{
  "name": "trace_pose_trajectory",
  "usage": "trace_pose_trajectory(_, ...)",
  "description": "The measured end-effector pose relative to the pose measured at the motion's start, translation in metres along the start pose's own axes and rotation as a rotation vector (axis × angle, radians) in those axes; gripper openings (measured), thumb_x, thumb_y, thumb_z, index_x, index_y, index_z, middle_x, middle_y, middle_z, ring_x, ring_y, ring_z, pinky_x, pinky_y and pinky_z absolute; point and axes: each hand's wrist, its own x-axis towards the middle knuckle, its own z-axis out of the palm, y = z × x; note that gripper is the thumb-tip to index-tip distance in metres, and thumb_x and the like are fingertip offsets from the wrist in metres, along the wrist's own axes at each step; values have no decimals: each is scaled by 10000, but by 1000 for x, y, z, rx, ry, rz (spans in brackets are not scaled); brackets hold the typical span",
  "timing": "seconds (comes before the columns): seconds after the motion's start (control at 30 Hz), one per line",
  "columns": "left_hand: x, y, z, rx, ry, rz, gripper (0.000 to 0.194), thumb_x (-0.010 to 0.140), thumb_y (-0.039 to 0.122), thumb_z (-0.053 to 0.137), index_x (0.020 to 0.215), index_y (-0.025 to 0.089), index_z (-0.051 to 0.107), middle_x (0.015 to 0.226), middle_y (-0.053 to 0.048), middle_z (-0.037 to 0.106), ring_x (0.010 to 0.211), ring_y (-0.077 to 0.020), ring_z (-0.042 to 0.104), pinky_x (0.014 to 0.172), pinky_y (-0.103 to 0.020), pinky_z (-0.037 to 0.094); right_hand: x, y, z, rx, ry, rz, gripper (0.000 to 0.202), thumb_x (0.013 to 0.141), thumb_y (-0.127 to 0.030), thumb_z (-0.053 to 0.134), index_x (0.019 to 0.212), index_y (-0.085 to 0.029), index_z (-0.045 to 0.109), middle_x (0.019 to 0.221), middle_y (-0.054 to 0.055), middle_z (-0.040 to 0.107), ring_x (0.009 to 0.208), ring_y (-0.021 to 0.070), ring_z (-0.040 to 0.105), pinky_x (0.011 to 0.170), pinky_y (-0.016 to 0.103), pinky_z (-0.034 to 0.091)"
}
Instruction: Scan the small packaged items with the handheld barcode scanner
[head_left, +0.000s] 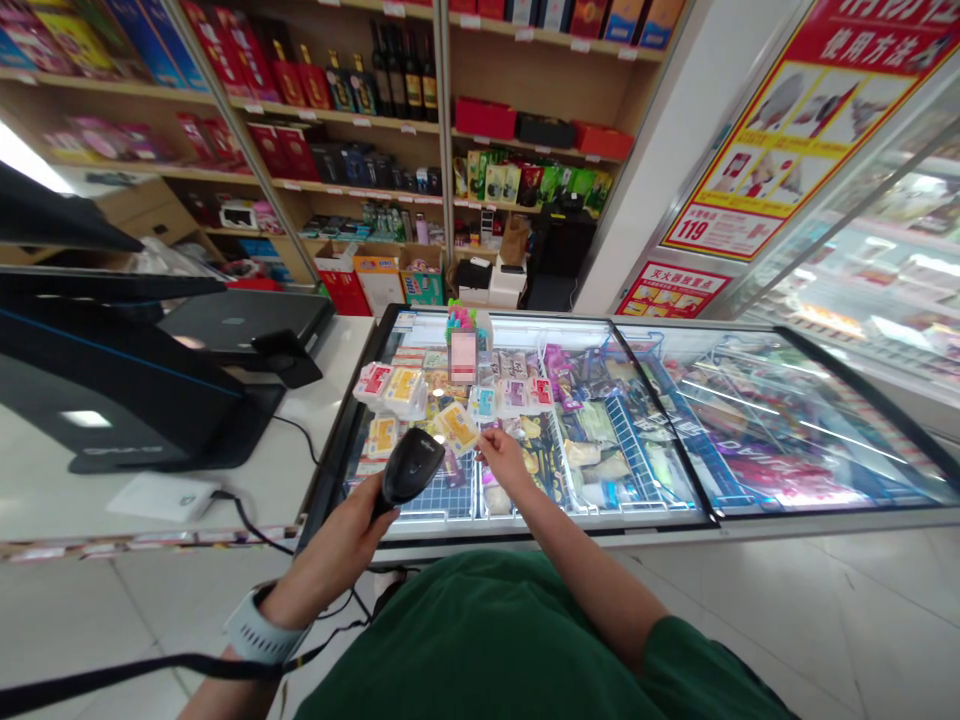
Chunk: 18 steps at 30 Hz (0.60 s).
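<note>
My left hand [356,532] is wrapped round the handle of a black barcode scanner [412,466]. The scanner's head tilts toward a small pack with a yellow-orange label [457,428]. My right hand [502,458] pinches that pack by its right edge, above the freezer's glass top. Similar packs with red and yellow labels [394,388] sit in a pile on the glass to the left. More packs with blue, purple and red labels [513,396] lie beyond my right hand. Behind them stands a pink card [463,357] beside a colourful bristly object.
A chest freezer [600,522] with sliding glass lids and wire baskets stretches to the right. On the left counter stand a black checkout terminal [112,380] and a white box [161,497] with a cable. Shelves of bottles and boxes [337,110] rise behind.
</note>
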Motion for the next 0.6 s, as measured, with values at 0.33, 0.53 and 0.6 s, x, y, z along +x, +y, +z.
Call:
trace_pose_trajectory(0.33,-7,-7,2,-9,17,-34,440,892,386,424,1265,152,428,1230,-152,599,1151,-272,563,986,-405,425,53,9,-2,444,219,424,127,895,-198,489,782,-158,530,677,23,633,528,89,596,553,199,510)
trace_pose_trajectory(0.53,-12,-12,3,-10,73,-56,459,874,403,445,1257,150,449,1209,-148,623,1153,-279,577,986,-395,438,63,10,-1,480,229,433,131,891,-224,523,775,-165,523,656,49,645,622,141,654,591,234,543)
trace_pose_trajectory(0.6,-13,-13,3,-11,81,-51,460,870,409,455,1252,154,459,1212,-138,628,1156,-275,579,983,-380,443,61,12,-3,469,221,443,142,905,-255,513,797,-163,522,670,58,656,632,150,664,591,244,546)
